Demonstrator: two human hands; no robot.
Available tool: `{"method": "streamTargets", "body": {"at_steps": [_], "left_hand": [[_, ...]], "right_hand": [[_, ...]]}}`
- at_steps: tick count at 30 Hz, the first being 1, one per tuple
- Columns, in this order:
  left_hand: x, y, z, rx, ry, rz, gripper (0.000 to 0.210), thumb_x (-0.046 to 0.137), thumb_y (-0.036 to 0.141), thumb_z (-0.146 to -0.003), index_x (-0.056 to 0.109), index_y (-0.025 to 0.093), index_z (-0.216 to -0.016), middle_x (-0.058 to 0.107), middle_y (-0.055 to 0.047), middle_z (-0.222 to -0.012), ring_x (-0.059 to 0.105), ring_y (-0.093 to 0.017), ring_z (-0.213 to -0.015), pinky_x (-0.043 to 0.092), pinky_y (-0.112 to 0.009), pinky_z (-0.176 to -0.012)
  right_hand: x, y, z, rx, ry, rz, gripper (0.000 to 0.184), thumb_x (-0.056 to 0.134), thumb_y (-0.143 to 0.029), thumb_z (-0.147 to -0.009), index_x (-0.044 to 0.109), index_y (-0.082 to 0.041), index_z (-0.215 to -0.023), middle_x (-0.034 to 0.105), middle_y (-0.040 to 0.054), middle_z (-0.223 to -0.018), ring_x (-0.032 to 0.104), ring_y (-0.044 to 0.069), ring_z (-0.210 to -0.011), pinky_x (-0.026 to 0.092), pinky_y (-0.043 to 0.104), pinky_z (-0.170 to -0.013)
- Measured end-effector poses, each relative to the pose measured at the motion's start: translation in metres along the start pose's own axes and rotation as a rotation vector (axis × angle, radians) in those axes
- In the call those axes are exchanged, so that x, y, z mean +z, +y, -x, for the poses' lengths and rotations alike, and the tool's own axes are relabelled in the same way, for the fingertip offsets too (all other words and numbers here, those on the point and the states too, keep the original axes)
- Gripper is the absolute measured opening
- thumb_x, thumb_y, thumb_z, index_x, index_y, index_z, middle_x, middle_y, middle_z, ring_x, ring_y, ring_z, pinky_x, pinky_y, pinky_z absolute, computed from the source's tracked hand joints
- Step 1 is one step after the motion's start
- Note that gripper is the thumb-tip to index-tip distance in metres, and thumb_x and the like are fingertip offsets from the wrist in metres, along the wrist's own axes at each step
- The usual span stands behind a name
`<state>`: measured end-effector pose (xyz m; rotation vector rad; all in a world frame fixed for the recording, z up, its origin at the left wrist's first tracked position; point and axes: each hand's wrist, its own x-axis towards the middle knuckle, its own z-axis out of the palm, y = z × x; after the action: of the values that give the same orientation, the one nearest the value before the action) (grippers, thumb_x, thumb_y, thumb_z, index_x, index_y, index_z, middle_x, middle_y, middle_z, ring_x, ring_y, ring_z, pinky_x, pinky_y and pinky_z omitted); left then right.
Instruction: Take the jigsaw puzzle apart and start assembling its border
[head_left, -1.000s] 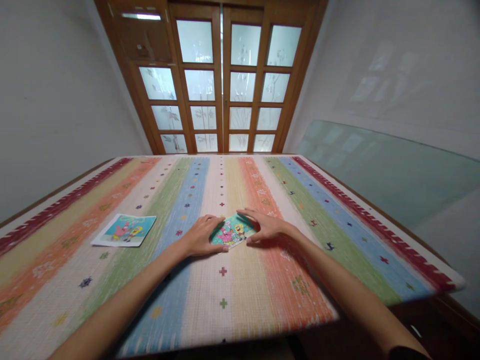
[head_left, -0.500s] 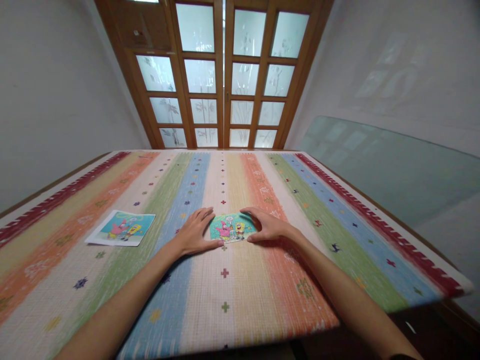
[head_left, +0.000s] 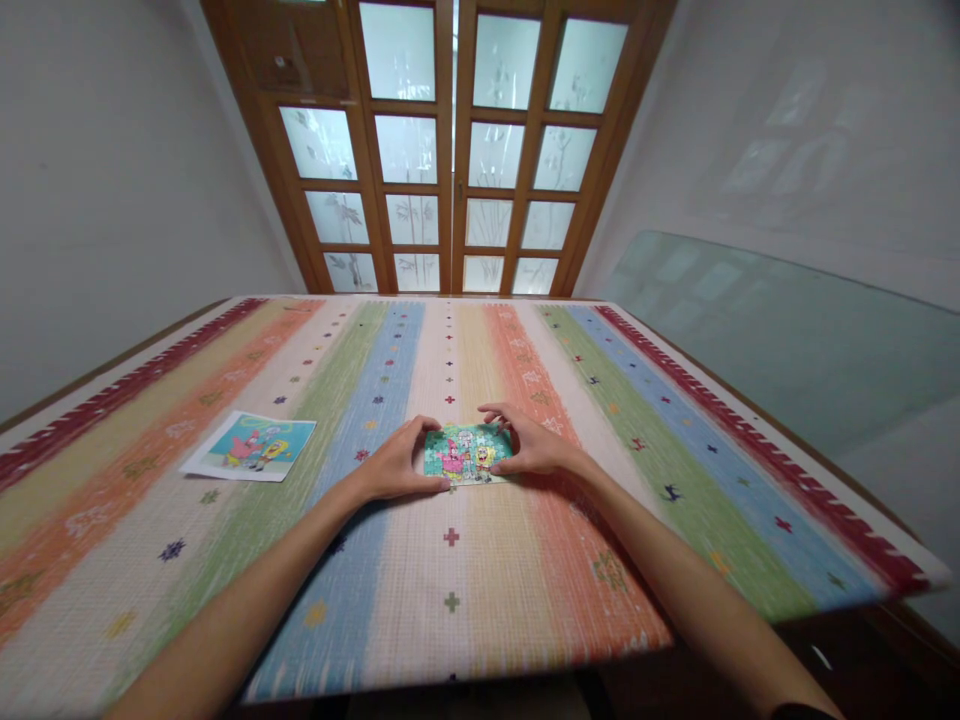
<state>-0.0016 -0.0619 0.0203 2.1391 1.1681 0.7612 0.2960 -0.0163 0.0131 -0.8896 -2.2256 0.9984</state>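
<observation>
A small jigsaw puzzle (head_left: 468, 455) with cartoon figures, pink and yellow on teal, is in front of me with its pieces joined. My left hand (head_left: 405, 462) grips its left side, fingers at the far corner and thumb along the near edge. On the right side, my right hand (head_left: 529, 442) has its thumb on the puzzle and curled fingers at the far right corner. Whether the puzzle lies flat or is slightly raised, I cannot tell. Left of my hands lies a printed picture (head_left: 255, 446) with similar cartoon figures.
A striped, patterned cloth (head_left: 420, 600) covers the table. Its near edge runs below my forearms. Wooden doors with glass panes (head_left: 411, 150) stand beyond the far edge, and a pale glass panel (head_left: 765, 330) leans along the right wall.
My right hand's fingers have lifted slightly and shifted at the puzzle's far right corner. My left hand stays at the left side. The whole view has shifted a little.
</observation>
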Motion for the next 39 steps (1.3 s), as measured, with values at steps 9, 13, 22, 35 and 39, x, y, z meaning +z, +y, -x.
{"method": "streamTargets", "body": {"at_steps": [9,13,22,35,39], "left_hand": [[0.017,0.008,0.003,0.067,0.06,0.151,0.079,0.075,0.03,-0.075,0.045,0.02,-0.147,0.061,-0.013,-0.128,0.062,-0.028,-0.114,0.05,-0.049,-0.104],[0.024,0.011,0.002,0.056,0.105,0.132,0.075,0.069,0.024,-0.077,0.047,0.023,-0.148,0.06,-0.012,-0.129,0.062,-0.026,-0.113,0.052,-0.046,-0.102],[0.029,0.009,-0.006,0.014,0.202,0.089,0.039,0.061,0.029,-0.087,0.07,0.018,-0.124,0.065,-0.008,-0.103,0.064,-0.023,-0.097,0.054,-0.04,-0.092],[0.028,-0.011,-0.023,-0.206,0.458,0.512,0.043,0.071,0.058,-0.082,0.072,0.017,-0.096,0.076,-0.007,-0.094,0.07,-0.024,-0.088,0.056,-0.038,-0.085],[0.026,-0.024,-0.026,-0.218,0.566,0.508,0.042,0.066,0.058,-0.085,0.067,0.018,-0.1,0.075,-0.008,-0.1,0.07,-0.025,-0.097,0.055,-0.04,-0.092]], "right_hand": [[0.016,0.006,-0.006,0.09,0.214,-0.063,0.066,0.08,-0.021,-0.068,0.06,-0.021,-0.132,0.066,0.0095,-0.117,0.064,0.024,-0.102,0.052,0.044,-0.096],[0.024,0.006,-0.01,0.156,0.374,-0.069,0.063,0.075,-0.019,-0.07,0.061,-0.02,-0.131,0.067,0.0099,-0.114,0.065,0.025,-0.101,0.053,0.044,-0.095],[0.031,0.001,-0.012,0.142,0.387,-0.069,0.037,0.072,-0.023,-0.074,0.072,-0.019,-0.111,0.073,0.0106,-0.111,0.066,0.026,-0.104,0.05,0.045,-0.099],[0.05,0.002,-0.042,0.157,0.518,-0.242,0.021,0.067,-0.037,-0.079,0.071,-0.023,-0.094,0.074,0.0061,-0.096,0.067,0.023,-0.085,0.055,0.04,-0.082],[0.059,0.003,-0.061,0.153,0.586,-0.261,0.023,0.064,-0.041,-0.08,0.067,-0.023,-0.094,0.073,0.0054,-0.098,0.066,0.024,-0.095,0.054,0.04,-0.088]]}}
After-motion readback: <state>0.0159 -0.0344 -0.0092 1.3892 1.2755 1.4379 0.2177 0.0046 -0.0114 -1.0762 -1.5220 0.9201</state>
